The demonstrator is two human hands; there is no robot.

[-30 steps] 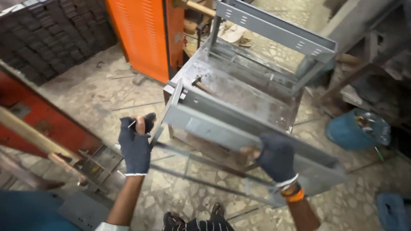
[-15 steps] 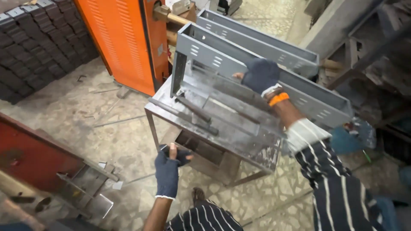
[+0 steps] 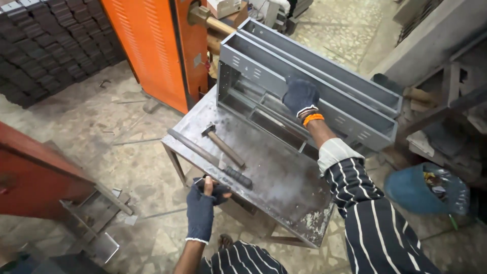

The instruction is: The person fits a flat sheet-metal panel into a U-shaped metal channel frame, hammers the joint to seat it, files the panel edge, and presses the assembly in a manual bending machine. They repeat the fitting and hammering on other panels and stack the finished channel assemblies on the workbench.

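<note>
Two grey sheet-metal channel frames [image 3: 324,83] stand on edge at the far side of your steel work table [image 3: 289,190], and your right hand [image 3: 301,95] rests gloved on the top rail of the nearer one, fingers curled over that edge. Their long axis runs from the upper left, by the orange machine cabinet [image 3: 152,48], down toward the lower right, past the table's corner. Your left hand [image 3: 202,208] is at the near table edge, closed around something dark; you cannot tell from here whether it is the table rim or the end of the tool.

Between your hands lie a hammer [image 3: 222,144] and a long bar with a ribbed black grip [image 3: 213,160], both angled roughly parallel to the frames. The grip end of the bar is just beside your left hand, so that hand is much the nearer to it.

The tabletop is scuffed, bare metal. Around it: a stone-chip floor, stacked dark blocks [image 3: 48,48] at upper left, a blue tub [image 3: 423,190] to your right.
</note>
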